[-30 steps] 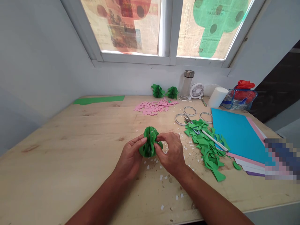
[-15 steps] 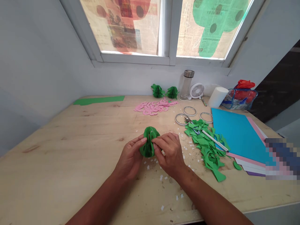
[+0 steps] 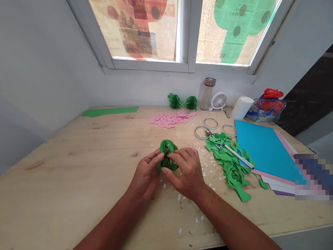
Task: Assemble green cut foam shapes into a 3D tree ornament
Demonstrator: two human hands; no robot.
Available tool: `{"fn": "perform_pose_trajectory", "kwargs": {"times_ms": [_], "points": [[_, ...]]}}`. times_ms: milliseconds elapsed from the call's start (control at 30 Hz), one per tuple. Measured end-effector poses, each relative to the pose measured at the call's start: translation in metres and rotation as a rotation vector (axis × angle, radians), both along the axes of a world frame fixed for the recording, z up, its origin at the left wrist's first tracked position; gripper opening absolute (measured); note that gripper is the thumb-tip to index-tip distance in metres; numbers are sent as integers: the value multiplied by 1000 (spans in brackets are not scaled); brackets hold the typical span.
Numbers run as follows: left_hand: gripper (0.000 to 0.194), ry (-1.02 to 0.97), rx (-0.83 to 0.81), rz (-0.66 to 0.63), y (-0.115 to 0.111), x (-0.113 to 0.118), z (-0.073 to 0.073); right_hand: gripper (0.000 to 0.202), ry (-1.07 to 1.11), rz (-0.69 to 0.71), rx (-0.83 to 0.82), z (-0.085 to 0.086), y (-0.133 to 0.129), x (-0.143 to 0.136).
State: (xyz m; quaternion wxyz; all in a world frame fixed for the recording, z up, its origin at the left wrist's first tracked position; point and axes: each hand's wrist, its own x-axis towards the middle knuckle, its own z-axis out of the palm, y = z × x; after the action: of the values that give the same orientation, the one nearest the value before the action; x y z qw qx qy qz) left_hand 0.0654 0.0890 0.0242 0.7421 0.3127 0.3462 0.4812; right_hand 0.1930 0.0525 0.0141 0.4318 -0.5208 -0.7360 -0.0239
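Observation:
A green layered paper piece (image 3: 164, 161) is held above the wooden table, its many leaves fanned apart. My left hand (image 3: 145, 175) grips its left side between thumb and fingers. My right hand (image 3: 187, 170) is at its right side, with the fingertips touching the leaves and the thumb under them near the lower edge. Between the leaves a small gap shows. Small white paper bits (image 3: 180, 230) lie on the table around and below my hands.
Green scraps (image 3: 234, 173) with scissors (image 3: 213, 139) and a white pen (image 3: 238, 156) lie right, beside tape rings (image 3: 229, 130) and blue sheets (image 3: 265, 149). Behind are pink cutouts (image 3: 169, 119), two green paper pieces (image 3: 191, 102), a bottle (image 3: 206, 95) and a fan (image 3: 219, 101).
The green piece's leaves on the right have opened wider. My right thumb has moved left and spread away from the fingers, while my left hand has stayed nearly still.

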Motion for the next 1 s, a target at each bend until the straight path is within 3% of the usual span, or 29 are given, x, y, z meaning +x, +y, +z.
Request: {"fn": "perform_pose_trajectory", "kwargs": {"times_ms": [267,600,1000], "points": [[24,8,11,-8,0,0,-5,20,-45,2,-6,-1,-1,-2],[24,10,31,-22,-2,0,-2,15,-42,-4,24,-1,-1,-2],[23,-1,12,-19,-2,1,-2,21,-57,-80,27,-7,0,-8]]}}
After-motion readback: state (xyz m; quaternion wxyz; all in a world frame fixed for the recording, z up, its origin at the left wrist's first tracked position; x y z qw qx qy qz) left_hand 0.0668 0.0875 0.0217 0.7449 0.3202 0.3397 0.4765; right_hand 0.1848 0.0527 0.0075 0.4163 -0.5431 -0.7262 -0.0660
